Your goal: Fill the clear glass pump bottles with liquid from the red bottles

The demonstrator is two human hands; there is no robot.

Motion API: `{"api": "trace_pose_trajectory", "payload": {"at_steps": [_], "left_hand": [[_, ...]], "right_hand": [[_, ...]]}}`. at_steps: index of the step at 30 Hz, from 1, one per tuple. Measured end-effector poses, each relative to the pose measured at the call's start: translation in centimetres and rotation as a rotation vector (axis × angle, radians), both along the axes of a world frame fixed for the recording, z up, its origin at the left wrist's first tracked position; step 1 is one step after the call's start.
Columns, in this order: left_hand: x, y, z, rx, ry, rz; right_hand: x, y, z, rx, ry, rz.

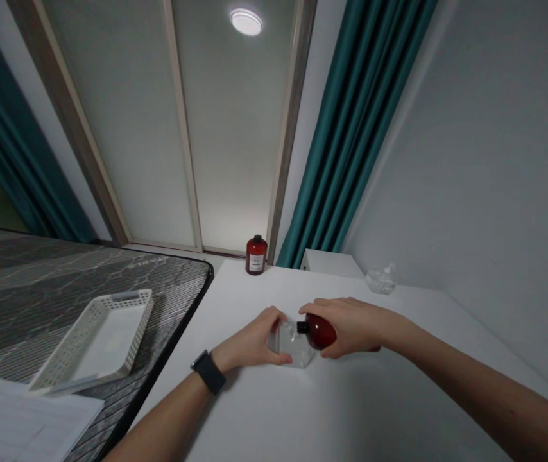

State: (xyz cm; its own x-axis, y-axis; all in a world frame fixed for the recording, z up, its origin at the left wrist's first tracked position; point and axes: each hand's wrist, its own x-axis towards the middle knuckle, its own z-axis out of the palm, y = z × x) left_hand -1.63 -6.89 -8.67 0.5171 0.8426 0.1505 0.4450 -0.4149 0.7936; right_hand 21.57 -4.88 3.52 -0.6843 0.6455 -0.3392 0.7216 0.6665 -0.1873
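Note:
My right hand (351,324) is wrapped round a dark red bottle (321,332), tipped on its side with its black neck (303,327) pointing left. Beneath that neck a clear, square-looking container (296,350) stands on the white table (274,417). Its left side is gripped between the thumb and fingers of my left hand (259,340), which wears a dark watch at the wrist. Whether any liquid runs from the bottle is too small to tell. The bottle's far end is hidden in my right palm.
A second red bottle (255,255) with a white label stands upright at the table's far edge. Crumpled-looking clear plastic (381,280) lies by the wall. To the left, a white basket (142,321) and papers (28,420) rest on a grey striped mattress (172,276).

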Motion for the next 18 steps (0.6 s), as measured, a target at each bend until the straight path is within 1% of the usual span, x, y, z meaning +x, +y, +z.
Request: {"api": "trace_pose_trajectory", "payload": {"at_steps": [9, 18], "left_hand": [[-0.02, 0.09, -0.42, 0.018, -0.009, -0.003], [0.06, 0.1, -0.37, 0.009, -0.001, 0.005]], "right_hand": [[-0.05, 0.03, 0.1, -0.011, 0.005, -0.001], [-0.1, 0.07, 0.08, -0.008, 0.0, 0.001]]}}
